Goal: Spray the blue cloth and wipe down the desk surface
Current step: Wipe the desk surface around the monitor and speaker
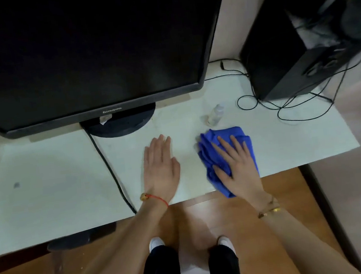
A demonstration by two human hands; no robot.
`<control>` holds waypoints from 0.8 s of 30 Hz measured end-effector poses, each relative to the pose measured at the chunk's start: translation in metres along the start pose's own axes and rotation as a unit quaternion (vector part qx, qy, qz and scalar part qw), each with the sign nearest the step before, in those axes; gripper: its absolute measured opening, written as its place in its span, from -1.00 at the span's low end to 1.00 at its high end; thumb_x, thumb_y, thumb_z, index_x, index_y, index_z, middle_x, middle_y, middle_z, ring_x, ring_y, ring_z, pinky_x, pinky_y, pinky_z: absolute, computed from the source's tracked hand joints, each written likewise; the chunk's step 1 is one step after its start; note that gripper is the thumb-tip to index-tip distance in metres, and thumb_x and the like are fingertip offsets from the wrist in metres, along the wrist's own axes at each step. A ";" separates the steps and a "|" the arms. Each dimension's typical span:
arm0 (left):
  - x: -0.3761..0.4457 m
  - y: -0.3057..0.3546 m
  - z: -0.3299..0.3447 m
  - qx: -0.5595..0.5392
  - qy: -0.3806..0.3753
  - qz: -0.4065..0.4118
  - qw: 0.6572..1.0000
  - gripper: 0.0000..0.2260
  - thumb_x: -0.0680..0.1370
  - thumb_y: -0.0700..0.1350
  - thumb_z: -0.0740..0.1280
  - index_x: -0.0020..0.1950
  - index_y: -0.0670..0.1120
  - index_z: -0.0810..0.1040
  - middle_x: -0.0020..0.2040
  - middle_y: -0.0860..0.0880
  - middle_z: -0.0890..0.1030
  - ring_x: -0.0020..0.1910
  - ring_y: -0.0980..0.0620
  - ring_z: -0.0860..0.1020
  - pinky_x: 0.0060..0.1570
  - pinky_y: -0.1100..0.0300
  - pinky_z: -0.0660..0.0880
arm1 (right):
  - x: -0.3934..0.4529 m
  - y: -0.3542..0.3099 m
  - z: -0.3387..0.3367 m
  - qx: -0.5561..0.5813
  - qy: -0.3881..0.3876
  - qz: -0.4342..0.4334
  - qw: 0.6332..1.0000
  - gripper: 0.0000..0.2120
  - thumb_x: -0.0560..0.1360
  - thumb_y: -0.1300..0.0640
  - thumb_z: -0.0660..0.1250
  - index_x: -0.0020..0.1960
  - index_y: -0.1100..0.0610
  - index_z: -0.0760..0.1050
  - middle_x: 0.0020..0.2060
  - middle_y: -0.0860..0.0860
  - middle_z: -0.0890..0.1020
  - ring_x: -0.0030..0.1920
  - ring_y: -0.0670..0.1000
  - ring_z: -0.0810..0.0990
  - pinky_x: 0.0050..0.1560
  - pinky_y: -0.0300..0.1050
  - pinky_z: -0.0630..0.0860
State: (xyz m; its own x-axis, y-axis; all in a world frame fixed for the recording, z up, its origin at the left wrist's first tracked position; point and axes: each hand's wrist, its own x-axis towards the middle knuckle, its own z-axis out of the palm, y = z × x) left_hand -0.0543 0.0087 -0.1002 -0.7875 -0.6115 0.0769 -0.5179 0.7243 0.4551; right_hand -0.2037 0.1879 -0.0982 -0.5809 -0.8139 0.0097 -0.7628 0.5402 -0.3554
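- The desk [56,186] is pale and spans the view from left to right, with wood floor [266,228] showing below its front edge.
- A dark monitor [77,47] stands at the back left on a round base [123,123]; its cable [111,172] runs forward over the desk's front edge.
- A black speaker box [279,61] sits at the back right, with thin wires [285,110] looping loosely on the desk beside it.
- The cloth [213,155], blue and crumpled, lies near the front edge, right of centre, one corner hanging just over the edge.
- The right hand [237,166] presses flat on the cloth, fingers straight and slightly spread; a gold bracelet [269,211] circles the wrist.
- The left hand [160,164] rests flat on the bare desk, apart from the cloth, fingers straight and close together; a red string [157,198] is on the wrist.
- A small clear bottle [215,114] stands just behind the cloth; it is blurred.
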 end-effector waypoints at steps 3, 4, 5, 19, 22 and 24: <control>0.007 0.022 0.018 0.024 -0.008 -0.033 0.999 -0.49 0.60 -0.08 0.04 0.53 -0.23 0.35 0.52 -0.24 0.36 0.53 -0.25 0.29 0.53 -0.21 0.18 | -0.003 0.021 -0.006 0.005 -0.026 -0.080 0.996 -0.47 0.59 -0.11 0.16 0.54 -0.03 0.28 0.53 -0.05 0.32 0.58 0.12 0.14 0.59 0.14 -0.03; 0.008 0.029 0.024 0.035 -0.008 -0.046 0.998 -0.48 0.60 -0.07 0.03 0.53 -0.22 0.34 0.53 -0.23 0.34 0.54 -0.25 0.27 0.53 -0.22 0.17 | -0.002 0.040 -0.013 0.009 -0.017 -0.073 0.997 -0.47 0.59 -0.11 0.16 0.53 -0.03 0.30 0.53 -0.05 0.33 0.58 0.12 0.16 0.59 0.15 0.00; 0.008 0.037 0.029 0.043 -0.004 -0.059 0.997 -0.47 0.60 -0.06 0.02 0.54 -0.21 0.33 0.54 -0.23 0.33 0.55 -0.25 0.25 0.54 -0.22 0.15 | 0.000 0.062 -0.021 0.011 -0.002 -0.048 0.999 -0.48 0.58 -0.11 0.16 0.52 -0.02 0.32 0.52 -0.04 0.35 0.57 0.14 0.18 0.58 0.17 0.02; 0.010 0.065 0.061 0.036 0.061 -0.153 0.986 -0.44 0.57 -0.06 0.05 0.58 -0.14 0.24 0.62 -0.17 0.19 0.62 -0.14 0.05 0.59 -0.13 -0.11 | 0.000 0.147 -0.046 -0.029 -0.046 -0.170 0.984 -0.47 0.63 -0.14 0.12 0.57 -0.05 0.23 0.57 -0.10 0.24 0.61 0.07 0.06 0.59 0.15 0.00; 0.010 0.068 0.059 0.032 0.067 -0.156 0.985 -0.45 0.57 -0.07 0.06 0.58 -0.14 0.23 0.61 -0.16 0.19 0.63 -0.13 0.04 0.60 -0.13 -0.11 | 0.023 0.173 -0.058 -0.008 0.012 -0.074 0.997 -0.48 0.60 -0.15 0.13 0.51 0.02 0.34 0.53 -0.02 0.34 0.58 0.14 0.17 0.57 0.21 0.05; 0.009 0.069 0.060 0.032 0.068 -0.157 0.985 -0.45 0.58 -0.07 0.06 0.59 -0.14 0.23 0.62 -0.15 0.18 0.63 -0.11 0.03 0.60 -0.13 -0.11 | 0.047 0.152 -0.050 -0.006 0.032 -0.030 0.999 -0.47 0.58 -0.14 0.14 0.48 0.05 0.40 0.49 0.02 0.40 0.54 0.19 0.25 0.56 0.21 0.07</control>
State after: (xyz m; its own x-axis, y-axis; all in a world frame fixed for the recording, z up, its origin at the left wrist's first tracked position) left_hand -0.1171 0.0721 -0.1210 -0.5357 -0.8422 0.0605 -0.7520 0.5084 0.4195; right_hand -0.3609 0.2422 -0.1051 -0.5501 -0.8303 0.0898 -0.8001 0.4932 -0.3416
